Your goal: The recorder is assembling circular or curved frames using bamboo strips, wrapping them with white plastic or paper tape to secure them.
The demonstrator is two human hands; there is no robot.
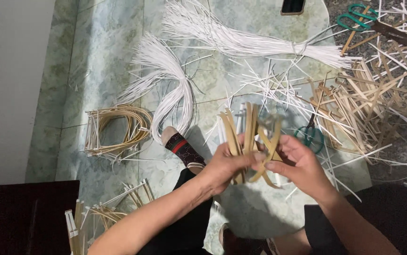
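Note:
My left hand (224, 165) and my right hand (302, 165) meet in the middle of the view, both closed on a small bunch of tan bamboo strips (248, 137) that fan upward between them. The strips cross one another and look bent. My right fingers pinch the strips from the right side, my left fingers grip them from the left. White thin strips (279, 89) lie scattered on the floor behind the bunch.
A looped bundle of white strips (175, 89) and a tied white bundle (241, 40) lie on the green tiled floor. Curved tan frames (118, 127) sit left. A heap of tan strips (364, 108), green-handled scissors (354, 19) and green-handled pliers (309, 134) lie right. A sandalled foot (182, 148) shows.

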